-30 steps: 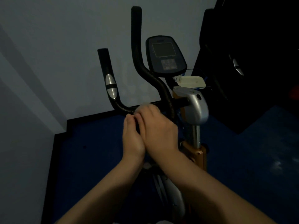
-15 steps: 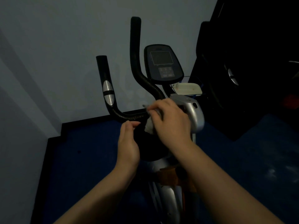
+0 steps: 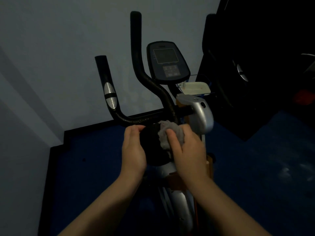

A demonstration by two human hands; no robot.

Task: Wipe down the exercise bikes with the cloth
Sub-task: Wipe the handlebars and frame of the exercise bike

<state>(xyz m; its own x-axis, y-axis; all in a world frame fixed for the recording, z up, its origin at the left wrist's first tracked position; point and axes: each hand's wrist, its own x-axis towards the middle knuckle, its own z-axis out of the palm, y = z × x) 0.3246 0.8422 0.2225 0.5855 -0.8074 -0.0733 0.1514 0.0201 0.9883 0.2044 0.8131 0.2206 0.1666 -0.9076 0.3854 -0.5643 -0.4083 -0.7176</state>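
Right hand dropped lower, cloth bunched against black knob, left hand cupping it

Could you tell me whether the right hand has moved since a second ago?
Yes. The right hand, holding the cloth, has shifted right of the handlebar, parting from the left hand.

I see two bare forearms reaching up from the bottom edge of my view, with no sleeves, cuffs or gloves on them. The bare left hand carries no ring, watch or band that I can make out, and neither does the bare right hand. The light is dim, so finer detail on the fingers escapes me.
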